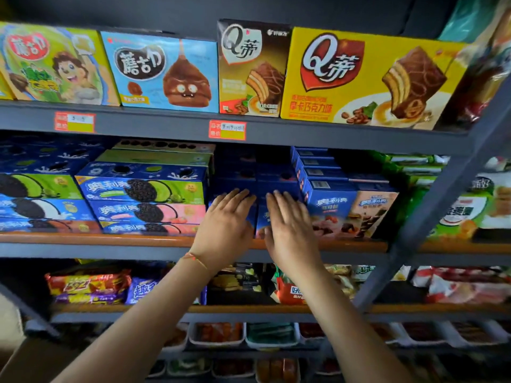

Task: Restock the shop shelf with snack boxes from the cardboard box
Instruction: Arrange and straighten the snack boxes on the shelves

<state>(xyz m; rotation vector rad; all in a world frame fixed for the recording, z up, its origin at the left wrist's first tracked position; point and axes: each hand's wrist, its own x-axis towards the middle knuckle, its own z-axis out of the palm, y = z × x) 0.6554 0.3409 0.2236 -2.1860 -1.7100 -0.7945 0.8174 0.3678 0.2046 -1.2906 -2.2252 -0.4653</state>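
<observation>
Two rows of dark blue snack boxes (276, 186) stand side by side in the middle of the second shelf (110, 239). My left hand (225, 226) lies flat with straight fingers against the front of the left row. My right hand (289, 225) lies flat the same way against the right row. Both hands press on the box fronts and grip nothing. A brown corner at the bottom left edge may be the cardboard box (25, 355); I cannot tell for sure.
Stacked cookie boxes (143, 189) fill the shelf to the left, upright blue boxes (329, 205) and green packs (456, 211) the right. Large yellow cake boxes (367, 78) line the top shelf. Snack bags (88, 286) lie below. A slanted grey upright (431, 217) crosses on the right.
</observation>
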